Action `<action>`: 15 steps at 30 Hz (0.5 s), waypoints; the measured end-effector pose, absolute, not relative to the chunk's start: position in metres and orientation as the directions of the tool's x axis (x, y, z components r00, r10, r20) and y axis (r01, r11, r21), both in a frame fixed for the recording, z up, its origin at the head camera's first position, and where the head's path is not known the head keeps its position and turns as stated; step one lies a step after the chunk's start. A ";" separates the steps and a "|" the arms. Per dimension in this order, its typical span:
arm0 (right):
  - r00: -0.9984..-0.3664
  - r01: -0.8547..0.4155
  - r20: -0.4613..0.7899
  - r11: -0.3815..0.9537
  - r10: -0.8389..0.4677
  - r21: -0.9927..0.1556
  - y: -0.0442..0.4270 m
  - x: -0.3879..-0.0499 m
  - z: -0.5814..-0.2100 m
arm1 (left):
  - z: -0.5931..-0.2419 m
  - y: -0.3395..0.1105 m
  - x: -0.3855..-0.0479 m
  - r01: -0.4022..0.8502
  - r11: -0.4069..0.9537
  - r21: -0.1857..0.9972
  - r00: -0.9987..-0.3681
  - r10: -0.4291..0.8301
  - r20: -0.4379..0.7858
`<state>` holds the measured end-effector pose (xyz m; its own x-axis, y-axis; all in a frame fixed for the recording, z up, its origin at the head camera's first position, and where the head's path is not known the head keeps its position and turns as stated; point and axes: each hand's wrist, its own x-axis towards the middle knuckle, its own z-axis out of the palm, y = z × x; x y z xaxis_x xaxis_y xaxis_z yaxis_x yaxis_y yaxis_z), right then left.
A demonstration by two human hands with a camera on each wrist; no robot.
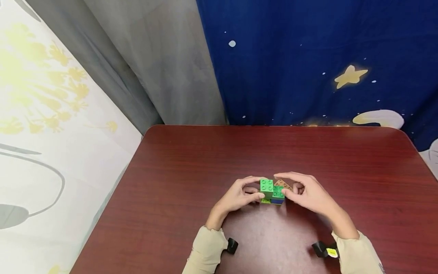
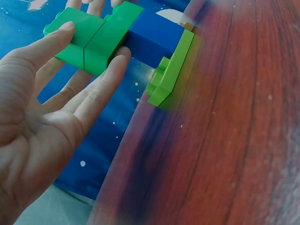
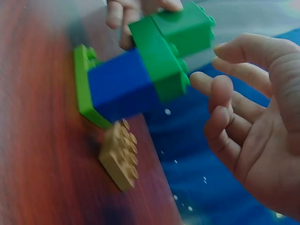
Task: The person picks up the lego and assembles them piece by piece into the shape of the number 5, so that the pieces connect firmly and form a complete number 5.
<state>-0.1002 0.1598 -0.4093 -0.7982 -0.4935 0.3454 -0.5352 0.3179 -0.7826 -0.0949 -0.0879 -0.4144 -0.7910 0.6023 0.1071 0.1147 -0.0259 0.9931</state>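
Fingers: left hand (image 1: pixel 242 195) pinches top green brick (image 1: pixel 266 185); right hand (image 1: pixel 309 192), thumb and forefinger apart, at three o'clock.
Pinch likely steadies stack (image 3: pixel 150 58) on table (image 1: pixel 205 160); tan brick (image 3: pixel 118 158) at one o'clock.

- Lime-green plate (image 2: pixel 173 68): base of stack, left studs exposed.
- Blue brick (image 3: pixel 122 84): seated on plate's right part.
- Lower green brick (image 1: pixel 278 193): atop blue.
- Upper green brick (image 1: pixel 267 184): topmost, offset left.
- Tan brick (image 3: pixel 117 159): studs up, beside stack, far right.
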 end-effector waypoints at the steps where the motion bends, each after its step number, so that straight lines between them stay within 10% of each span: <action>1: -0.802 -0.537 0.347 0.333 -0.486 -0.775 0.163 -0.100 -0.410 | -0.414 -0.088 -0.094 0.108 -0.024 0.994 -0.792 0.602 0.101; 15: -0.918 -0.359 0.072 0.740 -0.390 -0.569 0.177 -0.109 -0.423 | -0.412 -0.087 -0.095 0.120 -0.018 0.993 -0.785 0.610 0.106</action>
